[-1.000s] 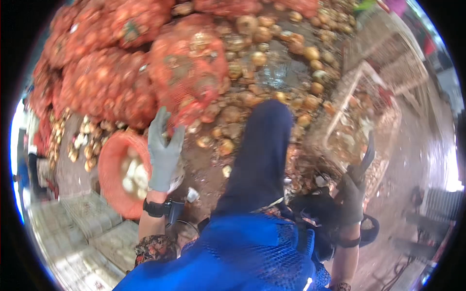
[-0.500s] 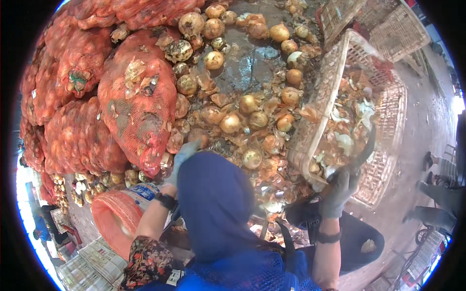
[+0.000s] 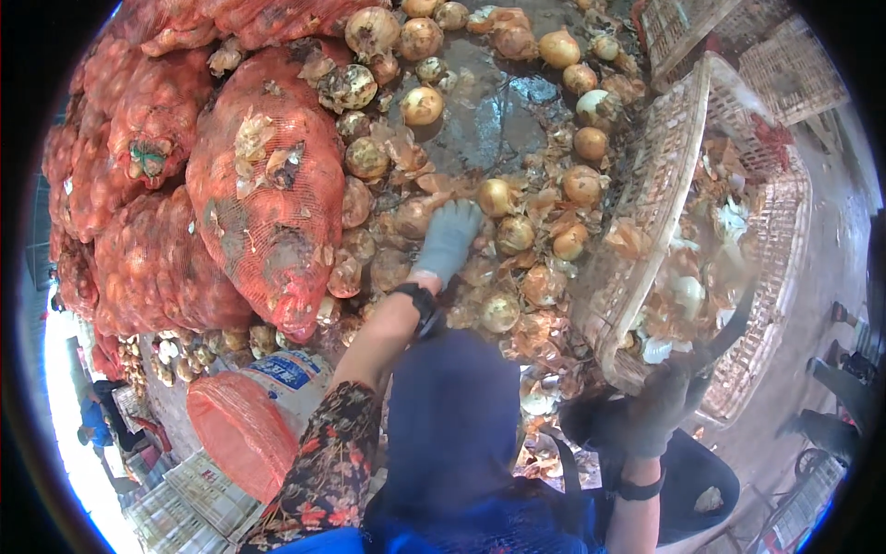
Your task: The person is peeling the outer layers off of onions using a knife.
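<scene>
My left hand [image 3: 448,242], in a grey glove, reaches out into the spread of onions and loose skins. Its fingers curl down over an onion that the palm hides almost wholly; a yellow onion [image 3: 496,197] lies just beyond the fingertips to the right. Low at the right, my gloved right hand [image 3: 653,411] is closed around a knife, partly blurred. The knife's dark curved blade [image 3: 729,332] points up and right, across the front of a pale plastic crate [image 3: 657,217]. Onion skins and whitish peelings [image 3: 688,294] fill part of this crate.
Red mesh sacks full of onions [image 3: 268,185] are piled at the left. An orange-rimmed white bucket or sack [image 3: 245,434] stands near my left forearm. More crates [image 3: 784,69] are at the far right. Wet floor [image 3: 489,111] shows among the onions; a person [image 3: 97,415] is at far left.
My left hand has moved forward and right from beside the mesh sack onto an onion. My right hand with the knife has shifted slightly down and right in the view.
</scene>
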The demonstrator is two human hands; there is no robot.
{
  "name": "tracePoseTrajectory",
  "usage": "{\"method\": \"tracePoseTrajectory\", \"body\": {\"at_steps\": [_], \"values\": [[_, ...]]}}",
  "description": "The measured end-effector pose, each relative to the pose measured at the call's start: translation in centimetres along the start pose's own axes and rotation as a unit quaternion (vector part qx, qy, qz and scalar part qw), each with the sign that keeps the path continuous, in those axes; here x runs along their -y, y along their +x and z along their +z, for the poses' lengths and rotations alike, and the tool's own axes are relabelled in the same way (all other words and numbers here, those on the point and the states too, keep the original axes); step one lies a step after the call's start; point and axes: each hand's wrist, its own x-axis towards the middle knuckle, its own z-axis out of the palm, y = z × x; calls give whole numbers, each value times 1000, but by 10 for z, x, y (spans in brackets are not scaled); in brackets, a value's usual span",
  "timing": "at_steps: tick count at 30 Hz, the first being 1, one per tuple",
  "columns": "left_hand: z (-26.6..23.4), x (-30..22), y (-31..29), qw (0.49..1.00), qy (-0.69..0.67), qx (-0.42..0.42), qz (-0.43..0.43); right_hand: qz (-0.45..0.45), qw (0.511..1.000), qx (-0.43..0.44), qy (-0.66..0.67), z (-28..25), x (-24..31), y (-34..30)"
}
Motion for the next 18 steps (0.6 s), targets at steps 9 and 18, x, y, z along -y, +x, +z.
{"method": "tracePoseTrajectory", "body": {"at_steps": [9, 18], "values": [[-154, 31, -2, 298, -947, 30, -116, -110, 991, 56, -56, 6, 12, -2], [-378, -37, -93, 396, -917, -43, 32, 13, 988, 136, 73, 26, 96, -63]]}}
